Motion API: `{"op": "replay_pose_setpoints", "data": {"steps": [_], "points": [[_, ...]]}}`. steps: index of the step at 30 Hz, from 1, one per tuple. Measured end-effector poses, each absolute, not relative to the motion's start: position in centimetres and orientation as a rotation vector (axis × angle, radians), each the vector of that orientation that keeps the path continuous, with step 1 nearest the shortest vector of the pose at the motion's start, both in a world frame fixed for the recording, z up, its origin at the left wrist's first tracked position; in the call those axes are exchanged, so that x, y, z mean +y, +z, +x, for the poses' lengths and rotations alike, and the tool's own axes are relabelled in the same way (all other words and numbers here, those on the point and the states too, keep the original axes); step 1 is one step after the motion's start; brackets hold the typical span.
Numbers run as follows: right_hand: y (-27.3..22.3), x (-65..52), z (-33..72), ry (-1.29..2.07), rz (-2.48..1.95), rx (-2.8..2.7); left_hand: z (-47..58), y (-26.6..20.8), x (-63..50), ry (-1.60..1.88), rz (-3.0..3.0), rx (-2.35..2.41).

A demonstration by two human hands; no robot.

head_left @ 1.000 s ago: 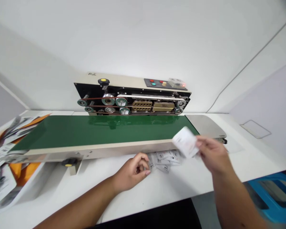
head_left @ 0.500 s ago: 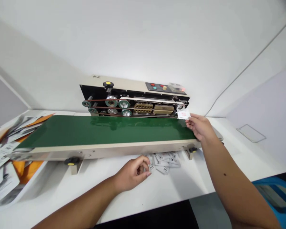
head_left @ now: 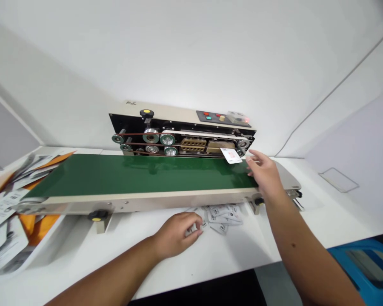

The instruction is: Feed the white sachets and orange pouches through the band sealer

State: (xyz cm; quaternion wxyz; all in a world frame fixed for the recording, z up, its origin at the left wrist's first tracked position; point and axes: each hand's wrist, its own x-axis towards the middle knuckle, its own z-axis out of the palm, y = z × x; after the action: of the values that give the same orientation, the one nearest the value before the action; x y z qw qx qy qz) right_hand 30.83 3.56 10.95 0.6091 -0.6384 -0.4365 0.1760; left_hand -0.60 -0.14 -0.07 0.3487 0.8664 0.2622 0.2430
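Observation:
A small white sachet with a reddish print (head_left: pixel 231 155) sits tilted at the front of the band sealing machine (head_left: pixel 166 111), its upper edge at the sealing belts, over the green conveyor belt (head_left: pixel 130 174). My right hand (head_left: pixel 264 172) is just right of the sachet, apart from it, with fingers loosely bent and nothing in them. Below the conveyor's front edge, my left hand (head_left: pixel 178 236) rests near the white table, thumb and curled fingers apart. Beside its fingertips lies a loose pile of printed silver-white sachets (head_left: pixel 225 216), partly beneath the conveyor.
At left, a white bin (head_left: pixel 46 250) holds many printed packets, some orange. A blue object with a window (head_left: pixel 367 263) is at the lower right. A thin wire frame (head_left: pixel 338 180) stands at the right wall. Black-and-yellow knobs (head_left: pixel 98 215) support the conveyor's front.
My right hand has let go of the sachet, which has moved left along the sealing machine and tilted. My left hand has hardly moved beside the pile.

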Motion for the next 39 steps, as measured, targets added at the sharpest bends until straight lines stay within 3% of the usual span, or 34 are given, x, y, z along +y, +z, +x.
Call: {"op": "replay_pose_setpoints", "data": {"steps": [2, 4, 9, 15, 30, 39], "points": [[9.5, 0.9, 29.1, 0.083, -1.476, -1.079, -0.6, -0.2, -0.1, 0.616, 2.326, 0.640], [7.3, -2.3, 27.0, -0.037, -1.396, -1.247, -0.5, -0.4, -0.1, 0.572, 2.394, 0.637], [0.9, -7.2, 22.4, 0.290, -1.142, -2.094, -0.1, -0.8, 0.0, 0.374, 2.520, 0.671], [-2.8, -6.8, 21.2, 0.411, -1.357, -2.235, -0.2, -0.5, -0.1, 0.440, 2.513, 0.640], [-4.0, -6.1, 21.9, 0.519, -1.318, -2.031, -0.7, -1.6, 0.2, 0.627, 2.739, 0.523], [-3.5, -6.3, 22.2, 0.502, -1.205, -1.730, -0.9, 1.0, -0.4, 0.874, 2.218, 0.547]]}}
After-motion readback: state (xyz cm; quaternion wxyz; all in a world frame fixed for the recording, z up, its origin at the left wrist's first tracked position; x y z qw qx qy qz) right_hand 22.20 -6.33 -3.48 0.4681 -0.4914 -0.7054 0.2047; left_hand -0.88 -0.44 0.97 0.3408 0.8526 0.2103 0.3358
